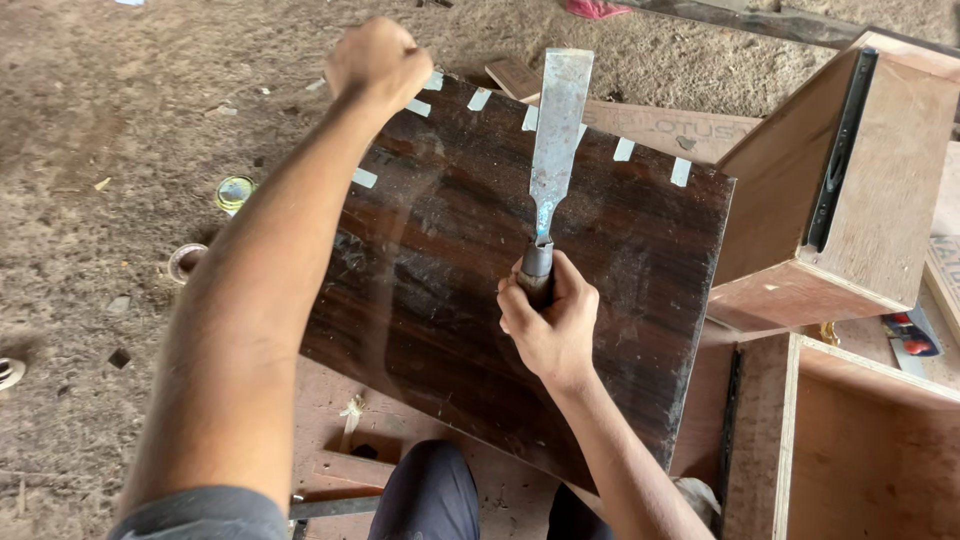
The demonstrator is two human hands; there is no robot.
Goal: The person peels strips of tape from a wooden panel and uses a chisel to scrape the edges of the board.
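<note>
The chisel [556, 140] lies with its long axis nearly upright in the view, its flat steel blade pointing toward twelve o'clock and slightly to one, the cutting edge just past the far edge of the dark wood-grain panel [480, 300]. The right hand [548, 318] grasps its wooden handle at the six o'clock end, fingers wrapped around it, forearm running down toward five o'clock. The left hand [377, 58] is clenched over the panel's far corner at eleven o'clock, arm stretched straight out. Pale tape strips [622, 150] line the panel's far edge. Plywood boxes [850, 200] stand at three o'clock.
</note>
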